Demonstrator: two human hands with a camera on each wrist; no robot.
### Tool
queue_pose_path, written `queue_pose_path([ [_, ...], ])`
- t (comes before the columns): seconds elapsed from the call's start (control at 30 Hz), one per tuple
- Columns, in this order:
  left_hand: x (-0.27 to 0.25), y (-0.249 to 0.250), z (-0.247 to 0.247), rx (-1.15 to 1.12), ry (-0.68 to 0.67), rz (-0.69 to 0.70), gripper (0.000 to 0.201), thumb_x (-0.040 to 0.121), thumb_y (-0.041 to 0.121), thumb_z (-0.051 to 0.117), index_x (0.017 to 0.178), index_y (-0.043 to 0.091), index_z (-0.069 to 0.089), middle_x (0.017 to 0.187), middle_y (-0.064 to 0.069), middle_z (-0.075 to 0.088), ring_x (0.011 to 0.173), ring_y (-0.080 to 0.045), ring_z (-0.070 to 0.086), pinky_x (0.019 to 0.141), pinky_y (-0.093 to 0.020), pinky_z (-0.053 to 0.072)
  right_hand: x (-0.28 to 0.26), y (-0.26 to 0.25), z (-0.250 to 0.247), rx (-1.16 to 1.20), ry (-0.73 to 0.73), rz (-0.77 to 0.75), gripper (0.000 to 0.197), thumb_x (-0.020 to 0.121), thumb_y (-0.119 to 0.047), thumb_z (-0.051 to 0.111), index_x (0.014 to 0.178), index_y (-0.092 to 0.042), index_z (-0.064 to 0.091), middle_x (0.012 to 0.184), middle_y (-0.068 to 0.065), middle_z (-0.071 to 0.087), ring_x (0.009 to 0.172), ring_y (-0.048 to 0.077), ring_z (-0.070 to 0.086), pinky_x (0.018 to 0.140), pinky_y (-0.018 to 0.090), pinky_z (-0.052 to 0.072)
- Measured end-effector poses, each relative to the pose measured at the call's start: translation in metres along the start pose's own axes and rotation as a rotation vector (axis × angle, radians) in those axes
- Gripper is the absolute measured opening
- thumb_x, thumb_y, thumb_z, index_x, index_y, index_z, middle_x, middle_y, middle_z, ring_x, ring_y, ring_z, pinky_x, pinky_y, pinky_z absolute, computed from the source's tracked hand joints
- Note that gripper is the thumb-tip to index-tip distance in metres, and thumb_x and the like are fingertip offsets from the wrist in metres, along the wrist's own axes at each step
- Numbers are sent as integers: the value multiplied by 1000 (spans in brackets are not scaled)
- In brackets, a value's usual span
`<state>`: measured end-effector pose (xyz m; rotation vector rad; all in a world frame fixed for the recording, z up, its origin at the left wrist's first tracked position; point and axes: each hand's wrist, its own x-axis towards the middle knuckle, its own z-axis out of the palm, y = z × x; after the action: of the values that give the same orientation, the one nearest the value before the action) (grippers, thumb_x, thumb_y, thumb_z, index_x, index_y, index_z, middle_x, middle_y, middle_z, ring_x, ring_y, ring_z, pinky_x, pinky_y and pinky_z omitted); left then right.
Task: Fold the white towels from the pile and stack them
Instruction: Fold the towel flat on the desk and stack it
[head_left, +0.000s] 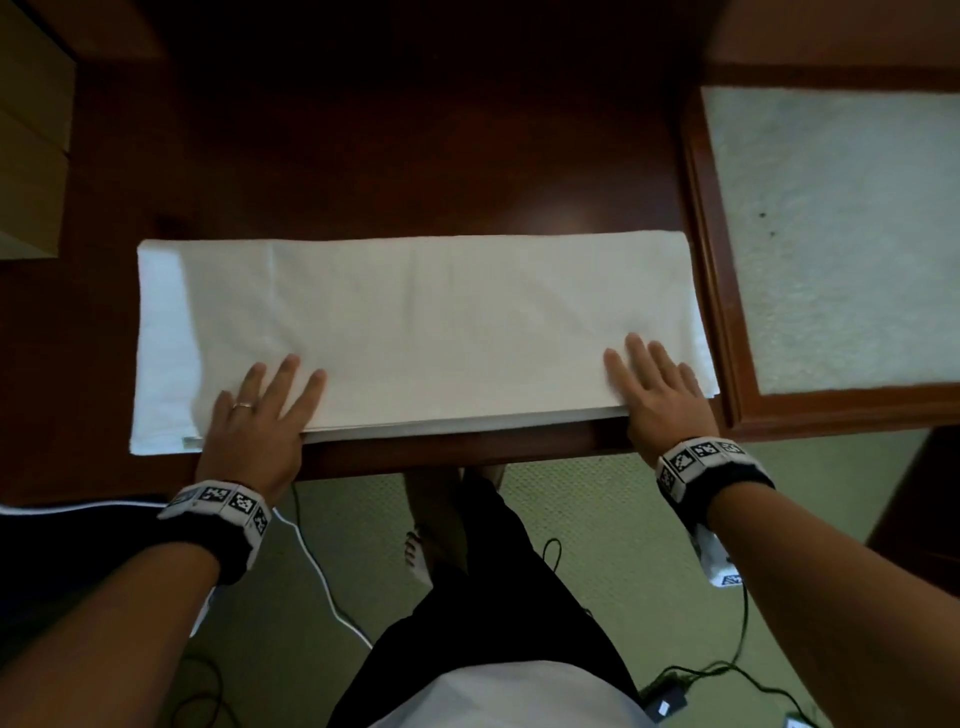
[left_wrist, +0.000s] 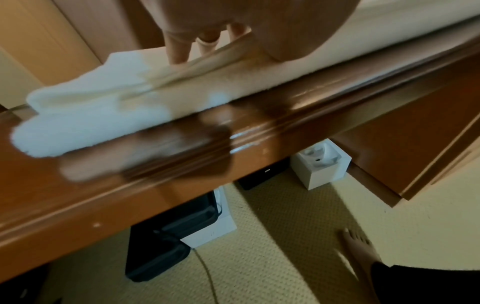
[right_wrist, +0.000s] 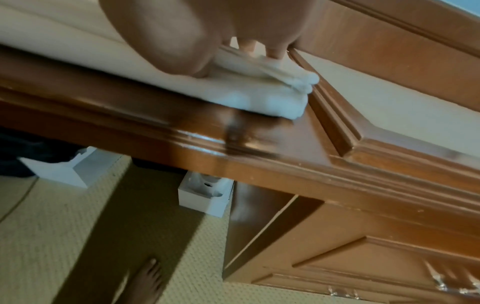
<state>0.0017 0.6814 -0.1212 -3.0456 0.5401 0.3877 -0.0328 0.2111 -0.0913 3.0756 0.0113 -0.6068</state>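
Lying lengthwise along the near edge of the dark wooden bench (head_left: 415, 156), one white towel (head_left: 415, 322) is folded into a long band of several layers, its stacked edges showing at the side nearest the person. The uppermost layer stops short at the left end, leaving a strip of the lower layer exposed there. The left hand (head_left: 260, 415) rests flat on the towel's near-left part, fingers straight and spread, grasping nothing; a ring sits on one finger. The right hand (head_left: 660, 384) lies flat on the near-right corner, fingers likewise extended and released. The left wrist view shows fingers (left_wrist: 179, 49) pressing down into the cloth, with slight bunching at the towel's left end. The right wrist view shows the towel's right end (right_wrist: 272, 96) touching the raised wooden frame (head_left: 711, 291) beside the bench. Inside that frame lies a pale textured panel (head_left: 841, 234). Below the bench edge: green carpet (head_left: 597, 519), cables, white boxes (right_wrist: 205, 195), and a bare foot (left_wrist: 361, 248). Both wrists carry marker-patterned bands.
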Motion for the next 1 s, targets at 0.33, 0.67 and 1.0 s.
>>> queue_pose_path([
  [0.33,-6,-2,7,-37,72,41,76,78,6,60,150,21,42,159,-14,35,139,-49,34,102,-68,35,-3,11,15,55,0,89,86,84,7,42,158,-22,9,165,14,1,152,33,3,122,51,9],
  [0.67,-14,-63,-20,22,30,-14,52,79,7,44,127,-2,63,139,-23,56,124,-51,51,100,-63,39,14,-78,-2,-55,158,-261,65,74,-2,60,138,-5,49,149,25,41,134,47,42,105,62,37],
  [1.0,-46,-60,-30,-42,-75,-34,50,81,16,65,128,0,64,141,-19,56,122,-42,58,91,-56,53,-8,-103,0,78,247,-480,38,94,-37,45,115,-15,68,132,10,62,114,39,61,73,47,60],
])
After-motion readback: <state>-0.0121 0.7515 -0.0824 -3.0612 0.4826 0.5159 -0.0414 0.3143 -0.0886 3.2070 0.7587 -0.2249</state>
